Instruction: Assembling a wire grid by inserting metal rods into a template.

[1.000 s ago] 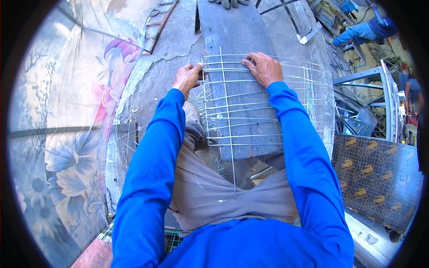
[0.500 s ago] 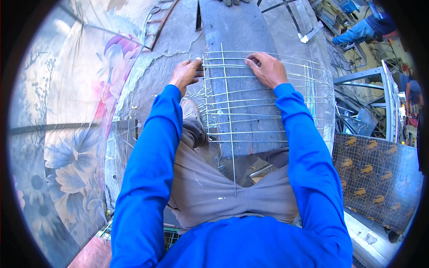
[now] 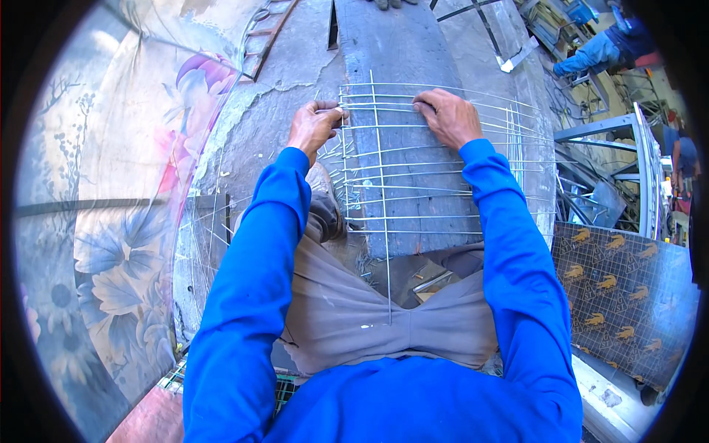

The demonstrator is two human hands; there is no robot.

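Observation:
A grid of thin metal rods (image 3: 381,168) lies over a dark wooden plank (image 3: 425,173), its long lengthwise rod running from the far side back to my lap. At the grid's far left corner, my left hand (image 3: 315,127) pinches the end of a metal rod between thumb and fingers. My right hand (image 3: 449,118) is closed on a crosswise rod near the far edge, fingertips pressed together over the plank. More rods cross the plank at intervals toward me, and their right ends reach past my right forearm.
Short cut rod pieces (image 3: 353,193) litter the floor beside my shoe (image 3: 322,184). A floral curtain (image 3: 111,244) hangs at left. Metal frames (image 3: 644,173) and a patterned sheet (image 3: 617,295) stand at right. Another person (image 3: 591,55) works at the far right.
My left hand has moved slightly right, its fingers closing in at the grid's corner. The right hand and grid have shifted only a little in the picture.

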